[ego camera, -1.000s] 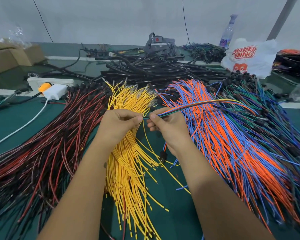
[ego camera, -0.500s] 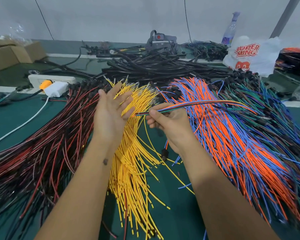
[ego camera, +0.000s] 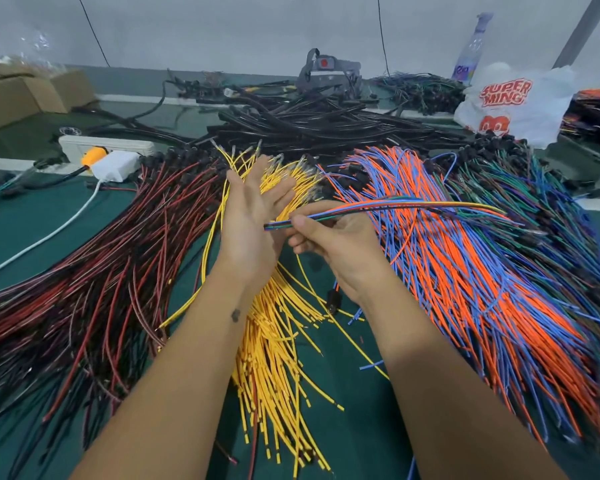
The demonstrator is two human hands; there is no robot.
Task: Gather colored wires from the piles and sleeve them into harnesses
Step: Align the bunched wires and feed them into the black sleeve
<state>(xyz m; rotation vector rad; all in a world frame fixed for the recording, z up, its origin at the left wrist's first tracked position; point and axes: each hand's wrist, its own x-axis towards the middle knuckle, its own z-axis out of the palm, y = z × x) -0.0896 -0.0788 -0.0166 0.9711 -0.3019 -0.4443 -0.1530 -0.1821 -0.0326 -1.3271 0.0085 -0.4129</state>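
My right hand pinches a thin bundle of mixed coloured wires that runs off to the right over the piles. The bundle's cut ends butt against the flat palm of my left hand, whose fingers are straight and spread. Under both hands lies the yellow wire pile. A red and black wire pile fans out on the left. An orange and blue wire pile lies on the right, with green and blue wires beyond it. Black sleeving tubes are heaped behind.
A white power strip with a white charger and cable sits at the left back. Cardboard boxes stand far left. A white plastic bag and a bottle are at the back right. The mat is green.
My left hand let go of the bundle's end, opened flat and turned its palm against the wire ends. My right hand kept its pinch and pushed the bundle slightly left.
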